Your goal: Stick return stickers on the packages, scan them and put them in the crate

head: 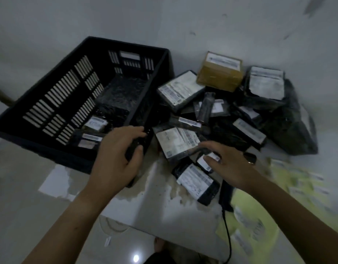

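Packages (217,119) lying heaped in black wrap with white labels, just beyond the fingertips of the right hand (229,166). Holding that hand out low over a small labelled package (205,162) at the near edge of the heap, fingers stretched straight and gripping nothing; too blurred for telling whether touching the label or not. Curling the left hand (114,157) round a dark handheld object (136,149), fingers over its top and thumb on its near side; too dim for naming. Holding it right against the near corner of the black crate (50,103), sitting ahead and to the left of the left hand. Resting inside the crate, just beyond the left hand's knuckles: two wrapped packages (94,123). Standing at the far side of the heap, well beyond the right hand: a brown taped box (219,77). Lying to the right of the right hand and wrist: yellow-green sticker sheets (297,180), smeared by blur. Trailing below the right forearm: a black cable (227,231).
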### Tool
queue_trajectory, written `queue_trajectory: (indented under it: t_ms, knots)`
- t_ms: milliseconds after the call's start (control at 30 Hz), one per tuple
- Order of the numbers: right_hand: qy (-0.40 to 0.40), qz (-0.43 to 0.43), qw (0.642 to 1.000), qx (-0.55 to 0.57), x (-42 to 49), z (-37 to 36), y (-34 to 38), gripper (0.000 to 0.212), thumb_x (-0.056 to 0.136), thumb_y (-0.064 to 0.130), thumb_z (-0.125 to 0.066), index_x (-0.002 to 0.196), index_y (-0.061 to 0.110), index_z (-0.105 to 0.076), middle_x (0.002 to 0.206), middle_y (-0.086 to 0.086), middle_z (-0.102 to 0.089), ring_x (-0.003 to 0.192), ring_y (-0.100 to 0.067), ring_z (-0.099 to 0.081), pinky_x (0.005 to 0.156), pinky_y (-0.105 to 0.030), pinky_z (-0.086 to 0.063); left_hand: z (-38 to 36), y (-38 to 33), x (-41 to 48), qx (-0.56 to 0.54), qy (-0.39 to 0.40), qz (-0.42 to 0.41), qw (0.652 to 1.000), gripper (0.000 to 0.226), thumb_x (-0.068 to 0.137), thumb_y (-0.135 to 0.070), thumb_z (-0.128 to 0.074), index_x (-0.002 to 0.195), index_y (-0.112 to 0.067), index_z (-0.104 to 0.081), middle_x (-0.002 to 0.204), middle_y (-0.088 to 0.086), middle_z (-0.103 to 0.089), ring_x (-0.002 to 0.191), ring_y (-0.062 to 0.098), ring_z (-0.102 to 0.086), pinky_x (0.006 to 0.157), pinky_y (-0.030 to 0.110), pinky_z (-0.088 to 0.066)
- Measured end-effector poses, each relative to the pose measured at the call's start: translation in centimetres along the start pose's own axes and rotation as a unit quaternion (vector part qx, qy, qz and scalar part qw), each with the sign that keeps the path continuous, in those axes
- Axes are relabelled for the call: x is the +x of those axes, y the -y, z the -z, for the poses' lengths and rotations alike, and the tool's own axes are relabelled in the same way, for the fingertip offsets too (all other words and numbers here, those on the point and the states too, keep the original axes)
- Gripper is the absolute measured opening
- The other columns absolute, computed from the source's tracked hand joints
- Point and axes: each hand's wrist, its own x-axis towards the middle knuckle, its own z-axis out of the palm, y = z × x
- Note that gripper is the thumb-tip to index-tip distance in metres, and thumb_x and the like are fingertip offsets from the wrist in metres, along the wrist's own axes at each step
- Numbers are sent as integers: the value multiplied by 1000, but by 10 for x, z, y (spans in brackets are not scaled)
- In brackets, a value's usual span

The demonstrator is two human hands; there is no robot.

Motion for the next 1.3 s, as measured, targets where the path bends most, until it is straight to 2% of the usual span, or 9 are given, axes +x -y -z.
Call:
queue_trajectory:
  t_ms: [167, 267, 333, 400, 500, 633, 900, 1100, 1300]
  knots:
    - [-36, -116, 991, 56, -58, -22, -69, 37, 101, 27, -54, 137, 32, -53, 130, 19, -56, 118, -1, -53, 96, -21, -43, -91, -30, -11, -103, 111, 3, 988, 27, 93, -16, -62, 119, -15, -70, 122, -9, -67, 116, 4, -60, 100, 20, -45]
    - [-69, -177, 978, 89, -73, -40, -96, 36, 99, 21, -56, 134, 28, -56, 129, 14, -57, 116, -7, -56, 93, -24, -44, -136, -30, -17, -140, 214, 119, 959, 22, 97, -15, -62, 117, -24, -65, 114, -22, -60, 103, -9, -56, 87, 9, -43]
    - [-95, -230, 960, 128, -73, -47, -112, 35, 97, 19, -59, 131, 26, -58, 127, 11, -58, 115, -13, -58, 91, -27, -45, -165, -18, -19, -149, 287, 244, 914, 18, 96, -15, -62, 109, -27, -61, 107, -18, -62, 93, -8, -58, 81, 18, -51]
    - [-116, -278, 942, 149, -68, -56, -126, 36, 95, 20, -62, 130, 23, -57, 129, 6, -58, 113, -18, -60, 89, -30, -46, -192, 7, -23, -104, 322, 316, 886, 26, 81, -29, -62, 105, -19, -64, 105, 2, -68, 90, 15, -68, 79, 39, -60]
    - [-120, -321, 929, 140, -58, -66, -138, 46, 92, 22, -64, 134, 19, -49, 127, 0, -57, 106, -24, -63, 79, -29, -44, -238, 62, -33, -53, 317, 362, 875, 68, 58, -51, -56, 114, -13, -62, 110, 11, -64, 99, 33, -66, 85, 48, -59]
    - [-118, -355, 920, 117, -43, -75, -146, 51, 90, 20, -68, 132, 4, -44, 117, -18, -60, 95, -33, -62, 75, -38, -50, -248, 68, -29, -44, 310, 359, 879, 80, 57, -61, -62, 125, -19, -59, 117, 9, -64, 107, 33, -65, 90, 51, -58]
    - [-87, -396, 908, 101, -24, -86, -149, 66, 87, 31, -71, 140, 10, -38, 129, -15, -61, 109, -34, -63, 73, -30, -45, -258, 69, -34, -122, 294, 369, 873, 96, 54, -65, -73, 136, -19, -55, 125, 7, -62, 111, 24, -65, 93, 49, -58]
    - [-86, -400, 907, 100, -21, -87, -154, 67, 87, 32, -73, 140, 11, -40, 132, -14, -60, 114, -34, -61, 81, -33, -47, -225, 33, -23, -176, 310, 399, 845, 77, 56, -57, -81, 118, -14, -65, 111, 7, -72, 98, 20, -72, 86, 47, -61]
    - [-116, -368, 911, 142, -32, -85, -149, 61, 87, 29, -73, 139, 13, -44, 128, -11, -62, 109, -31, -62, 77, -27, -42, -211, 6, -21, -241, 310, 432, 812, 44, 98, -27, -69, 127, -17, -38, 107, -3, -58, 76, 9, -58, 63, 25, -48]
